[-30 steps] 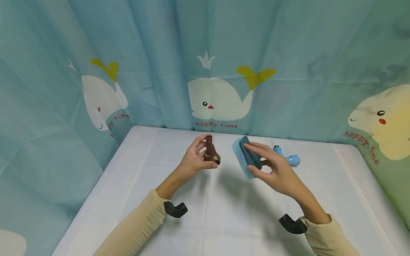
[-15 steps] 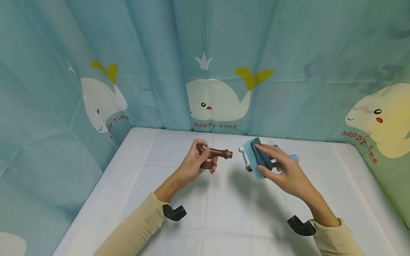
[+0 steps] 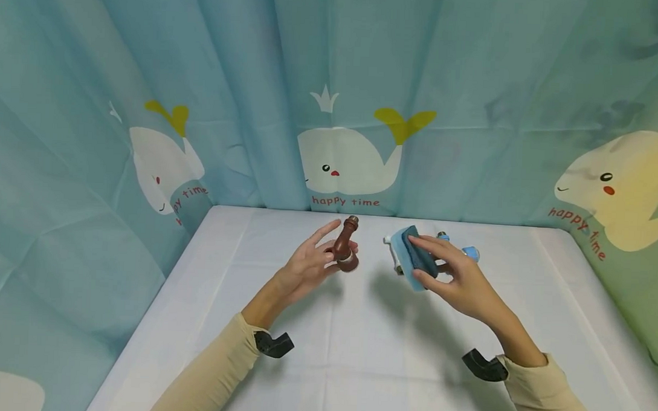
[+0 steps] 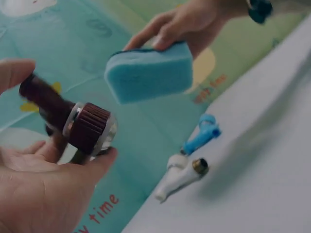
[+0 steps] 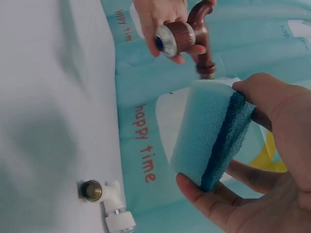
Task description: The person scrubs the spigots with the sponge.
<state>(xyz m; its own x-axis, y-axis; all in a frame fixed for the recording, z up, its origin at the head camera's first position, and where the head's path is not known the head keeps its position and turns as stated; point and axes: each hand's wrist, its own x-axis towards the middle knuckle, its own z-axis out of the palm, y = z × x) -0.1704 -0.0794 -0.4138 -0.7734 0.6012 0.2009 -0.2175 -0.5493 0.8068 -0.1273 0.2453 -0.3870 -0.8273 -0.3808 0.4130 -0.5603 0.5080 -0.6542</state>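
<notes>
My left hand (image 3: 307,268) holds a dark brown tap (image 3: 345,245) above the table, its threaded end pointing up and away. In the left wrist view the tap's ribbed knob (image 4: 90,127) with a clear cap faces the camera. My right hand (image 3: 464,286) grips a sponge (image 3: 422,260) between thumb and fingers, light blue foam on one side and a dark blue scouring layer on the other. The sponge (image 5: 204,131) and the brown tap (image 5: 203,43) are apart. Part of the tap is hidden by my left fingers.
A white tap (image 4: 180,179) with a brass end and a blue tap (image 4: 203,137) lie on the white table (image 3: 356,364), partly behind the sponge and right hand in the head view. A curtain (image 3: 245,106) with whale prints hangs along the table's back and sides.
The left hand has turned the brown tap, from threaded end rightward to threaded end upward. The right hand moved slightly right with the sponge, then stayed almost still.
</notes>
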